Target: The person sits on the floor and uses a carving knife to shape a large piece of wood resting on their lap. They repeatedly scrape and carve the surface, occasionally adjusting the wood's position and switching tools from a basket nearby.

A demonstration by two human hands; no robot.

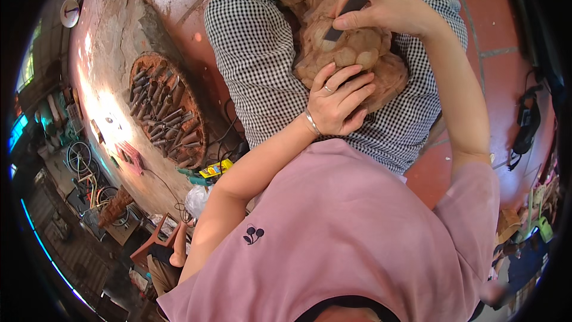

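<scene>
1. Above the lap, the right hand (384, 9) pinches a dark flat blade (360, 1) between thumb and fingers, low on its shank, probably for fine control; whether its pale edge touches the wood, I cannot tell.
2. Across the near part of the wooden carving (347, 56), the left hand (341, 104) lies with fingers loosely spread, gripping no tool, seemingly to steady the piece.
3. Between the thighs, the carving, covered in rounded bumps, rests against checkered trousers (253, 53); the legs appear to serve as a cradle that limits rolling.
4. To the person's left, a round tray (143, 64) carries many chisel-like tools (173, 125), apparently set there to be within reach.
5. Beyond and beneath the tray, a broad slab (113, 42) gives it a surface; a yellow packet (215, 168) and clear plastic bag (195, 201) sit near the left elbow.
</scene>
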